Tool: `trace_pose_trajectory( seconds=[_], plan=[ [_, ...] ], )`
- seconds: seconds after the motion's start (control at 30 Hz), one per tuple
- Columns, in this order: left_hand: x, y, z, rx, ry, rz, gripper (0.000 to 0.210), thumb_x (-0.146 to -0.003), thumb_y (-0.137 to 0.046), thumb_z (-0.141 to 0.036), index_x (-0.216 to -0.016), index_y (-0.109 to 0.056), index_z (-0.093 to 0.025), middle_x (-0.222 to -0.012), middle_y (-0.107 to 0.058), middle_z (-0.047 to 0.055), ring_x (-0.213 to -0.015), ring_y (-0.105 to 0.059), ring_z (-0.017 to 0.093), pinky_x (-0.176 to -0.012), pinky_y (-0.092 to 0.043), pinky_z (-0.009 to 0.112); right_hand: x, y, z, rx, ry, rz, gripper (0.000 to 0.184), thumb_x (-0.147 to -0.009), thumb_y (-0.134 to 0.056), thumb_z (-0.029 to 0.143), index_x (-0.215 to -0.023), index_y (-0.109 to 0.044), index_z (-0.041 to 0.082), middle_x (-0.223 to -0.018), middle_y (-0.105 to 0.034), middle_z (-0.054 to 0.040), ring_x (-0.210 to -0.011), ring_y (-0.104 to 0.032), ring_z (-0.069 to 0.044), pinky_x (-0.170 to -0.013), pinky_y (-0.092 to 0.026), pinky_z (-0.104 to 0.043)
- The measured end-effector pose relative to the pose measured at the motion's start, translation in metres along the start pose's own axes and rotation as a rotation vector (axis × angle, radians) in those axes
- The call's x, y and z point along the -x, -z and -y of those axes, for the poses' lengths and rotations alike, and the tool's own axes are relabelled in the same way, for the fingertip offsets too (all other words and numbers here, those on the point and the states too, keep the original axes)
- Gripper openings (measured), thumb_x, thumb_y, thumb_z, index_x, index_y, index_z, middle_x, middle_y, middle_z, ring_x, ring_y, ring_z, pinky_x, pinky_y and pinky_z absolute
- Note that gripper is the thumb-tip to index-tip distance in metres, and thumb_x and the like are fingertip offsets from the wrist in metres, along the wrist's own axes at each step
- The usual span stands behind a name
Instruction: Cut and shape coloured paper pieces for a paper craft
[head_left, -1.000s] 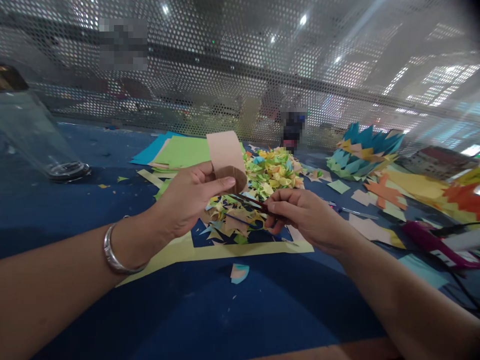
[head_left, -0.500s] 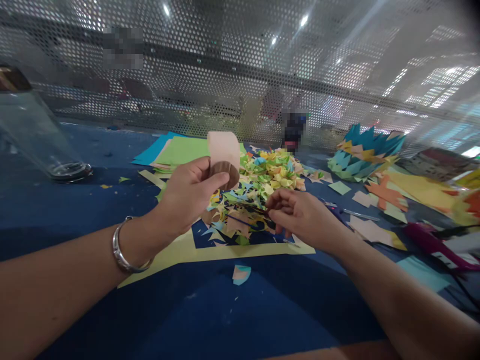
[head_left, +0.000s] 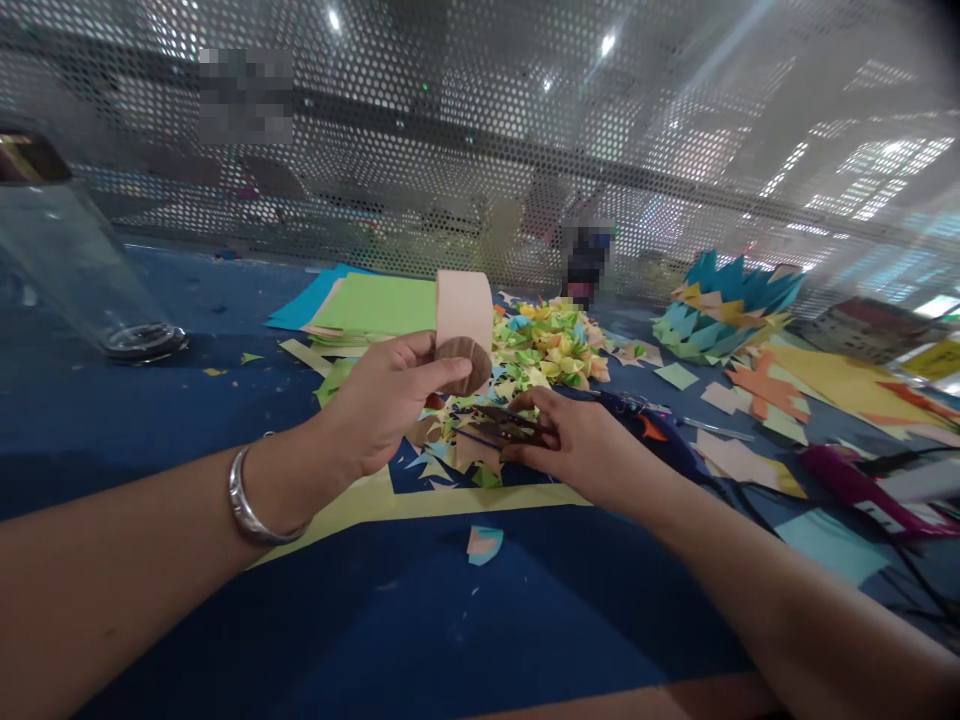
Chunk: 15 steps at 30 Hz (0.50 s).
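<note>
My left hand (head_left: 382, 400) pinches a pale pink paper strip curled into an upright loop (head_left: 465, 300), with a brown wood-grain disc (head_left: 469, 362) at its lower end under my thumb. Fingers of my right hand (head_left: 577, 440) close round a dark slim tool (head_left: 510, 422) that points left; its exact kind is unclear. Beneath both hands lie cut paper stars and scraps (head_left: 431, 462). Just behind them is a heap of folded paper flowers (head_left: 551, 345) in yellow, green and blue.
Coloured paper sheets (head_left: 382, 305) are stacked behind my left hand. A glass bottle (head_left: 82, 260) stands far left. To the right are a spiky paper crown-like piece (head_left: 727, 305), a purple device (head_left: 870, 490) with cables and loose paper squares (head_left: 832, 545). A perforated metal screen (head_left: 420, 160) rises behind.
My left hand has shifted slightly right with the paper loop. My right hand has moved a little left and down, and now holds the dark tool, lifted from among the scraps.
</note>
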<state>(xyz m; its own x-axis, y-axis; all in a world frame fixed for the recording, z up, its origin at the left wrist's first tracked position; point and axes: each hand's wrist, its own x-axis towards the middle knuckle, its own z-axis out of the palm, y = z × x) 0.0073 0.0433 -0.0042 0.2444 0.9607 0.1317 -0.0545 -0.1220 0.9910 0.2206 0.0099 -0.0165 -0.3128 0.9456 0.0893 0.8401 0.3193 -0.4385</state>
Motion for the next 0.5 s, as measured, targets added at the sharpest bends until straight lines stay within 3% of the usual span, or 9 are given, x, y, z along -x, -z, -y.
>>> trace_pose_trajectory(
  seconds=[0.1, 0.17, 0.27, 0.37, 0.5],
  plan=[
    [0.0002, -0.0011, -0.0014, 0.02, 0.037, 0.0, 0.006, -0.08, -0.071, -0.026, -0.08, -0.073, -0.02, -0.086, -0.072, 0.003, -0.07, -0.057, 0.013, -0.06, -0.039, 0.025, 0.0008, 0.001, 0.0003, 0.047, -0.001, 0.001, 0.028, -0.092, -0.06, 0.034, -0.114, -0.061, 0.017, -0.068, -0.061, -0.0007, -0.06, -0.055, -0.017, -0.054, -0.033, -0.028],
    [0.0012, -0.0022, -0.0032, 0.02, 0.045, 0.002, 0.008, -0.081, -0.071, -0.026, -0.083, -0.073, -0.02, -0.088, -0.071, 0.004, -0.074, -0.058, 0.013, -0.06, -0.039, 0.024, 0.0013, 0.0035, -0.0006, 0.005, -0.016, -0.038, 0.036, -0.095, -0.057, 0.036, -0.126, -0.057, 0.017, -0.07, -0.061, -0.001, -0.063, -0.056, -0.018, -0.056, -0.034, -0.028],
    [0.0033, -0.0042, -0.0065, 0.034, 0.054, 0.004, 0.009, -0.081, -0.071, -0.027, -0.084, -0.072, -0.019, -0.087, -0.07, 0.003, -0.073, -0.056, 0.012, -0.057, -0.038, 0.024, 0.0028, 0.0081, -0.0025, -0.193, -0.03, -0.073, 0.047, -0.099, -0.051, 0.046, -0.139, -0.05, 0.021, -0.06, -0.049, 0.0047, -0.055, -0.047, -0.015, -0.052, -0.031, -0.027],
    [0.005, -0.0057, -0.008, 0.066, 0.1, 0.015, 0.008, -0.082, -0.071, -0.027, -0.084, -0.07, -0.019, -0.085, -0.068, 0.003, -0.069, -0.054, 0.012, -0.053, -0.036, 0.024, 0.0043, 0.0099, -0.0027, -0.461, -0.05, -0.078, 0.044, -0.098, -0.05, 0.055, -0.126, -0.059, 0.023, -0.057, -0.031, 0.0078, -0.048, -0.03, -0.011, -0.046, -0.022, -0.024],
    [0.0057, -0.0058, -0.0054, 0.118, 0.128, 0.031, 0.007, -0.081, -0.073, -0.025, -0.079, -0.069, -0.019, -0.084, -0.068, 0.002, -0.071, -0.056, 0.012, -0.056, -0.039, 0.023, 0.0051, 0.0069, -0.0016, -0.783, -0.093, -0.119, 0.04, -0.093, -0.058, 0.059, -0.101, -0.064, 0.019, -0.06, -0.026, 0.0084, -0.048, -0.02, -0.007, -0.043, -0.013, -0.023]
  ],
)
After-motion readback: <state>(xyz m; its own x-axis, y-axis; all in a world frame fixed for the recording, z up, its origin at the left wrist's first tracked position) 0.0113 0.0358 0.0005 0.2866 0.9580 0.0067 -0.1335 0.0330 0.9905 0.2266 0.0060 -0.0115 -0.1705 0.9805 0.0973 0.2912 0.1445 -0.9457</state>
